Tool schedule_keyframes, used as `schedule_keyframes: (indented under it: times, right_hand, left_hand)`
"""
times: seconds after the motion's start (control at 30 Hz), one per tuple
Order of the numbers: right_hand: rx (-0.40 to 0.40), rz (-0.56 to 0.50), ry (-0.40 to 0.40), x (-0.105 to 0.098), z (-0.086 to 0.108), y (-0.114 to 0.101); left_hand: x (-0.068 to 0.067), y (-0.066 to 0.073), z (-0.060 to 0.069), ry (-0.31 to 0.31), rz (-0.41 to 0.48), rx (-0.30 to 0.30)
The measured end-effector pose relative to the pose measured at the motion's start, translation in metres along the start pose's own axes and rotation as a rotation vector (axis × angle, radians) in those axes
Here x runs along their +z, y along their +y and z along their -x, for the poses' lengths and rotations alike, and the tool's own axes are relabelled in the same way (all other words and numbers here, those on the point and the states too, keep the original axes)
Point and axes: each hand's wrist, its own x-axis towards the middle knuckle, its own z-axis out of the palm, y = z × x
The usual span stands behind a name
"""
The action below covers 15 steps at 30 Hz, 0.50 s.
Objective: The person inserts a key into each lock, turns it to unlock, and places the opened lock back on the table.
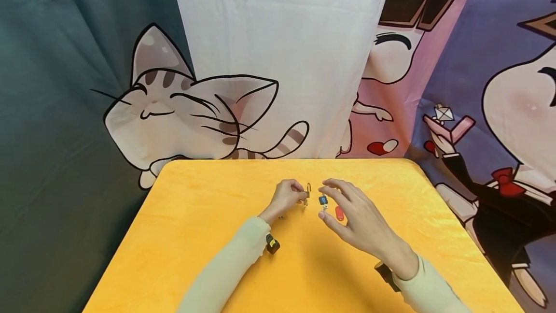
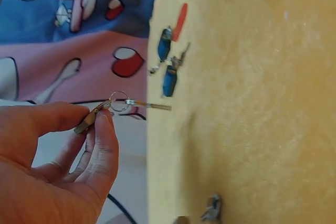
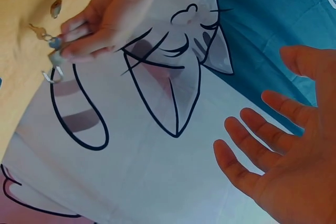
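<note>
Between its thumb and fingers my left hand [image 1: 286, 196] pinches a small brass padlock [image 1: 307, 194], whose shackle stands up and looks unlatched in the head view. From a ring [image 2: 119, 101] by that padlock hangs a key [image 2: 157, 106]. My right hand [image 1: 362, 219] is spread with fingers apart and holds nothing, as the right wrist view shows. Near its fingertips in the head view is a blue padlock [image 1: 323, 200]. The left wrist view shows two blue pieces [image 2: 164, 44] on the table, with small metal parts beside them.
A flat red piece [image 1: 340, 213] lies on the yellow-covered table [image 1: 195, 235] by the right hand. Small metal pieces [image 2: 212, 209] lie near the left wrist. Behind the table's far edge hangs a cartoon-printed curtain [image 1: 278, 37].
</note>
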Motion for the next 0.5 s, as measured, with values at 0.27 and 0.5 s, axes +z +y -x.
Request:
schedule_keyframes:
  times: [0.27,0.5]
  right_hand:
    - [0.007,0.005,-0.018,-0.001,0.000,0.001]
    - [-0.003,0.014,-0.017,0.001,0.001,0.003]
  left_hand:
    - [0.010,-0.015,-0.019,-0.011,0.011,-0.106]
    - [0.015,-0.024,-0.026,-0.004,-0.002,-0.142]
